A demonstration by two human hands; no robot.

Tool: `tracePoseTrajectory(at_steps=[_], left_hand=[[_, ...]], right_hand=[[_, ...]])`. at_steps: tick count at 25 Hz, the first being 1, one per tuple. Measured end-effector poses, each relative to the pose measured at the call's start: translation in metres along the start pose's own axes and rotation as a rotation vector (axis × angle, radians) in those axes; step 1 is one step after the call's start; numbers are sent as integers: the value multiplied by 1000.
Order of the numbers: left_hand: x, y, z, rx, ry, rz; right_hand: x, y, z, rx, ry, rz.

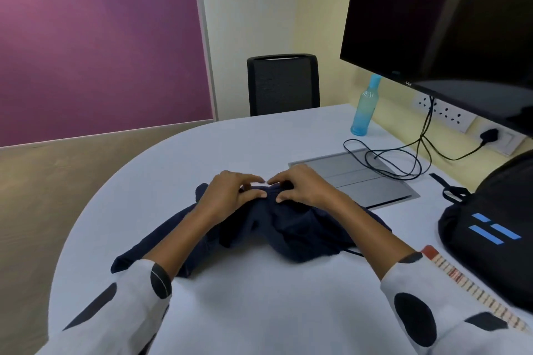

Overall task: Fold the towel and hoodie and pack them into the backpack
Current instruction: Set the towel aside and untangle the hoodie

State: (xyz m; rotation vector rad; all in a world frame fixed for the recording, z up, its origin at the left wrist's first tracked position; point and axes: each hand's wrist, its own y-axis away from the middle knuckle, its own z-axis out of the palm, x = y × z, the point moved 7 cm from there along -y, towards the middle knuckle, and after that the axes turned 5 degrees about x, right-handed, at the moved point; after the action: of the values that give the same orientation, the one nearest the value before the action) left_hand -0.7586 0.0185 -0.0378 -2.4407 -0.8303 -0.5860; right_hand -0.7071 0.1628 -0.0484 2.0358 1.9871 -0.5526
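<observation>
Fingertips of the left hand (230,193) and right hand (300,186) met, pinched shut on the far edge of the crumpled navy fabric hoodie (277,228) lying mid-table on the pale rounded table (245,297). Folding the hoodie seemed barely begun; the next move likely called for spreading it flat. Beside the right arm lay the black fabric backpack with blue stripes (496,225), its contents hidden. A striped woven towel edge (461,282) showed beneath it.

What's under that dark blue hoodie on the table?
Only the white table shows around the crumpled hoodie. Both hands press on its far edge. Anything beneath the cloth is covered.
</observation>
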Motion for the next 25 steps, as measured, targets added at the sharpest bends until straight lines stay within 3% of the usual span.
tracePoseTrajectory(at_steps=[2,7,9,11,16,21,23,25], left_hand=[[-18,4,-23,3,-45,-46],[-84,19,-88,23,-318,-180],[-99,27,-94,-27,-418,-193],[-96,32,-92,-25,-512,-163],[-80,70,-88,211,-550,-138],[-104,148,3,-72,-375,-333],[-125,185,32,-215,-495,-416],[-143,219,36,-350,-694,-562]], right_hand=[[20,2,-19,106,94,81],[83,34,-94,553,99,399],[88,41,-107,594,205,401],[84,38,-105,501,382,315],[86,54,-66,212,704,166],[87,110,-3,184,698,-35],[85,136,39,58,615,-133],[92,160,76,-142,452,-41]])
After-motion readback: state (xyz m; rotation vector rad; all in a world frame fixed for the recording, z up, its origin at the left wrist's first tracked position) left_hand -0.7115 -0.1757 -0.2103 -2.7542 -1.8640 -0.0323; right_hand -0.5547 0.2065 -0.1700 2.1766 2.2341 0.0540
